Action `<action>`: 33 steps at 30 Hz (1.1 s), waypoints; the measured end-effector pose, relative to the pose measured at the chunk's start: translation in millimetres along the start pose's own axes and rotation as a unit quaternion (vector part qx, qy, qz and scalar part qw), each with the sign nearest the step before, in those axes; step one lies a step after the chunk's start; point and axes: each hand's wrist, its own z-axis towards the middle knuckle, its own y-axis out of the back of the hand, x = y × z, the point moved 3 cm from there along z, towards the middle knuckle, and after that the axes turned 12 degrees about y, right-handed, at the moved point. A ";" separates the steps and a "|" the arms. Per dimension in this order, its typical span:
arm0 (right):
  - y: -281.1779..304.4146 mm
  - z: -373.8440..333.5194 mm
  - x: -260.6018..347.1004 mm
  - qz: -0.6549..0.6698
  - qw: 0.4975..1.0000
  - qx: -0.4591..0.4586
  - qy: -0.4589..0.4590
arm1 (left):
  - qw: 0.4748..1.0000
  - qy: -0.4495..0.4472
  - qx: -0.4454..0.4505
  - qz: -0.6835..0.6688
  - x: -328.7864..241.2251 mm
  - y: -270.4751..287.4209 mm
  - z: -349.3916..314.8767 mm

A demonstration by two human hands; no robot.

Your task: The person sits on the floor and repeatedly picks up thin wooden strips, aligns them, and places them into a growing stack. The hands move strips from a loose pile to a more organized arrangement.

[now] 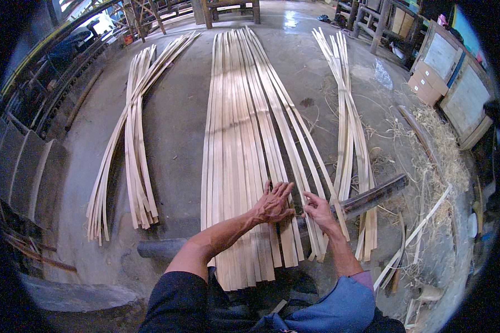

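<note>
Long, flat, pale bamboo strips [233, 144] lie side by side in front of me, close together on the left and spread apart on the right. Their near ends rest across a dark round pole [155, 248]. My left hand [275, 204] lies open over the strips' right part, with fingers spread. Just right of it, my right hand [319, 212] has its thumb and forefinger around a loose bamboo strip [294, 161], the other fingers curled. The exact contact of the fingertips is hard to see.
Crossed bundles of strips lie on the floor at left [133, 133] and right [347, 127]. Curly shavings [444, 150] pile up at the right, beside a cardboard box [426, 83] and framed panels [465, 102]. Wooden frames [233, 11] stand at the back.
</note>
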 end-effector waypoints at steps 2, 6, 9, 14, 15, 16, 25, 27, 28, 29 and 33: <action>1.4 -5.0 -1.0 0.065 0.997 -0.015 -0.039 | 0.998 -0.017 -0.007 0.065 -1.5 -1.4 -0.6; -2.4 -10.4 -1.2 0.007 0.998 0.010 -0.058 | 0.993 -0.097 0.037 0.055 -5.2 -2.6 0.8; -4.3 -12.3 -1.8 -0.064 0.995 0.045 -0.068 | 0.991 -0.115 0.060 0.040 -8.1 0.1 4.9; -3.4 -13.9 -5.6 -0.068 0.994 0.068 -0.054 | 0.988 -0.079 0.124 0.054 -14.2 6.1 12.9; -5.0 -13.7 -6.8 -0.049 0.995 0.070 -0.049 | 0.982 -0.063 0.163 0.076 -13.2 5.5 15.6; -6.9 -13.5 -6.3 -0.073 0.995 0.066 -0.015 | 0.975 -0.051 0.194 0.100 -12.3 4.4 17.0; -32.7 -4.6 10.8 -0.385 0.915 0.086 0.083 | 0.999 -0.050 -0.013 0.018 -2.0 0.7 0.5; -35.8 -4.5 13.4 -0.420 0.898 0.093 0.090 | 0.998 -0.048 -0.022 0.028 -1.1 -0.1 -0.6; -36.8 -4.6 13.2 -0.434 0.891 0.098 0.086 | 0.998 -0.047 -0.026 0.032 -1.0 0.1 -1.1; -37.4 -4.6 13.8 -0.442 0.885 0.101 0.104 | 0.998 -0.045 -0.029 0.036 -1.4 0.0 -2.0; -39.1 -5.5 10.4 -0.461 0.872 0.112 0.119 | 0.999 -0.029 0.007 0.033 -2.3 -1.3 -3.7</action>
